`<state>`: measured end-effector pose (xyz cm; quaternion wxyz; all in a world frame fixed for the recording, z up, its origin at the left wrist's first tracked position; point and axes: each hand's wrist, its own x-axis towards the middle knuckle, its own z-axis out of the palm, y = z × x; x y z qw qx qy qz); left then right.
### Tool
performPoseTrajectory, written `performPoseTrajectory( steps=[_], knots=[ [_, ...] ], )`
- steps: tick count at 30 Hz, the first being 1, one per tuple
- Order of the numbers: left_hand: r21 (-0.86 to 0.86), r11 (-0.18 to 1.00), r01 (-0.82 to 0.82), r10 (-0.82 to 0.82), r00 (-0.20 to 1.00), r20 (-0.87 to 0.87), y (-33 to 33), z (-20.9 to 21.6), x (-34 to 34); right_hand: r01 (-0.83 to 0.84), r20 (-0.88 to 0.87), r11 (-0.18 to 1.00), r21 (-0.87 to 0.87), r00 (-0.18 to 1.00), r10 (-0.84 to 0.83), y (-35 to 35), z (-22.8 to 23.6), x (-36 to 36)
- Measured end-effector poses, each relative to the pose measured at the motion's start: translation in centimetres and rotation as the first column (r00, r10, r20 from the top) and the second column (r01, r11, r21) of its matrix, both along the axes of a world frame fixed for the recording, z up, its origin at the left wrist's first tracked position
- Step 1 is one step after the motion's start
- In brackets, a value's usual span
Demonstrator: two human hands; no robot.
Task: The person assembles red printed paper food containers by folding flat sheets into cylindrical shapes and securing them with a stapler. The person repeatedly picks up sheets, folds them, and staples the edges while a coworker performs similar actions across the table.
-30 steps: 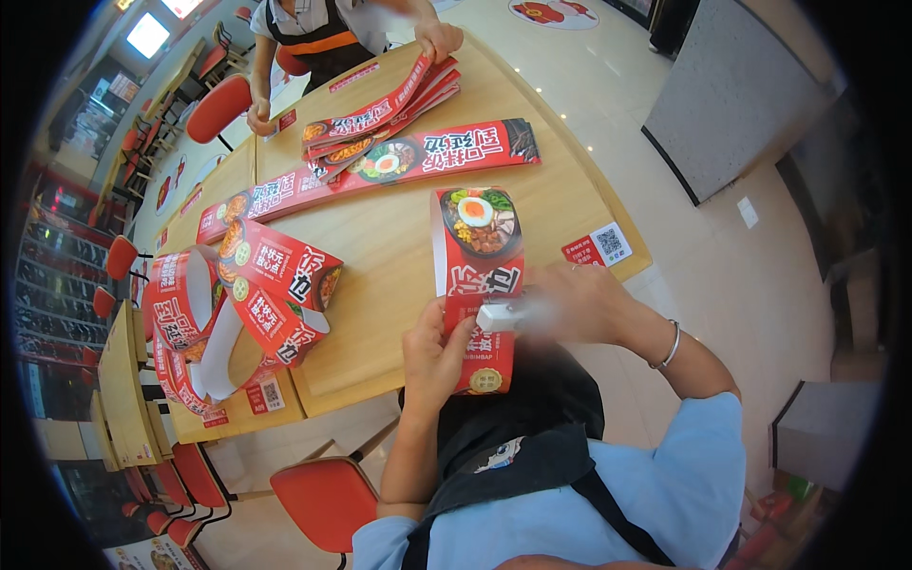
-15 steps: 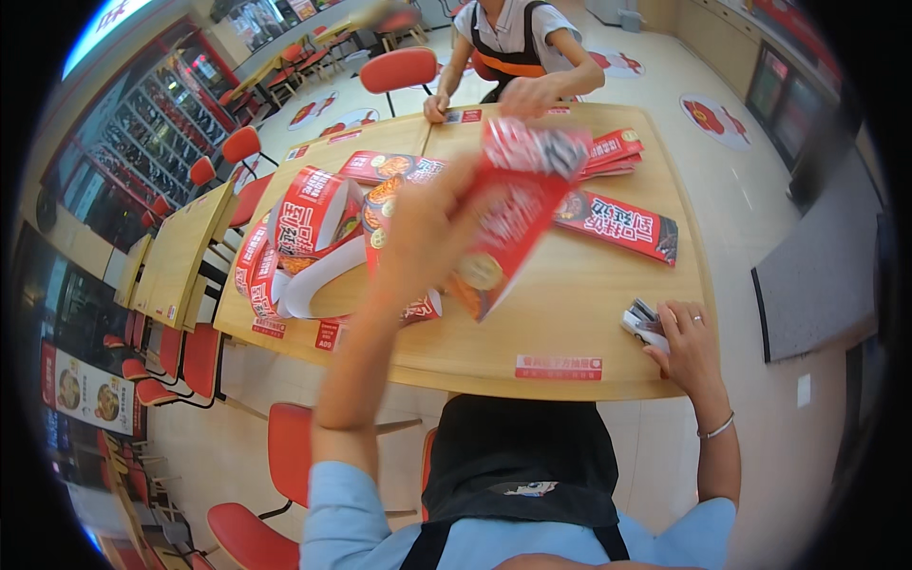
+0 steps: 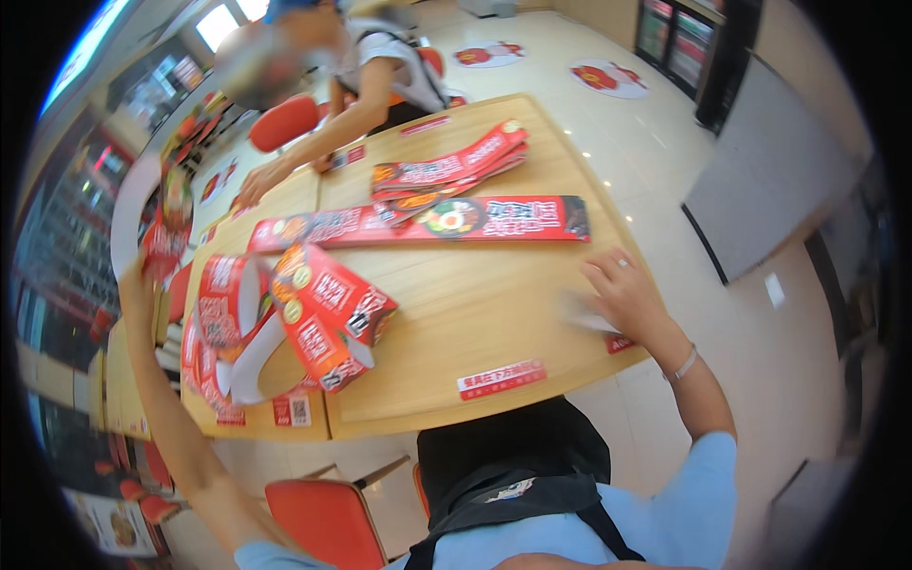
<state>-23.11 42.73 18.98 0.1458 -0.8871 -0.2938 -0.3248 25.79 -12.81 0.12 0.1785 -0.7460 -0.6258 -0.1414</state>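
Far out to the left, my left hand [image 3: 140, 275] is closed on a curved red printed cardboard band [image 3: 166, 242], whose white inner side shows. At the table's right edge my right hand [image 3: 625, 293] curls its fingers over a small white stapler [image 3: 587, 313], blurred by motion. Several bent red bands [image 3: 228, 304] lie heaped at the table's left, and more bands [image 3: 328, 313] with dark ends rest against them. Across the middle stretches a long flat red strip [image 3: 513, 217]. Beyond it lies a stack of red strips [image 3: 451, 171].
A co-worker [image 3: 380, 90] leans over the far side, with a hand [image 3: 266, 180] by the table's far left edge. The wooden table [image 3: 475, 304] bears red labels. A red chair [image 3: 328, 522] stands at the near side; a grey panel [image 3: 765, 161] is to the right.
My left hand has swung from mid-table to the far left with a red band. My view has turned. The co-worker has leaned in, reaching leftward. My right hand stays at the stapler.
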Motion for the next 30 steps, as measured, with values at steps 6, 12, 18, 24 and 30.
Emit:
performPoseTrajectory(
  steps=[6, 12, 18, 24, 30],
  knots=[
    [-0.502, 0.865, -0.006, -0.015, 0.999, -0.039, -1.9, -5.4, -2.5, -0.053, -0.073, 0.996, 0.072, 0.996, 0.058, 5.3, -1.2, 5.2],
    [-0.109, 0.984, -0.138, 0.121, 0.982, -0.148, -9.5, -4.4, 1.4, -0.054, -0.154, 0.972, -0.227, 0.988, 0.018, 9.7, -3.1, 10.3],
    [-0.501, 0.843, 0.195, -0.254, 0.966, -0.052, -25.6, -7.9, 10.6, -0.098, -0.132, 0.97, -0.222, 0.989, 0.069, 10.3, -3.9, 10.2],
    [-0.738, 0.529, 0.419, -0.663, 0.747, -0.052, -34.6, -14.3, 19.5, -0.063, -0.158, 0.952, -0.301, 0.987, 0.016, 9.8, -4.1, 11.3],
    [-0.853, 0.215, 0.476, -0.788, 0.601, 0.137, -38.9, -17.9, 24.3, -0.048, -0.182, 0.932, -0.36, 0.983, -0.02, 10.1, -2.7, 10.6]
  ],
)
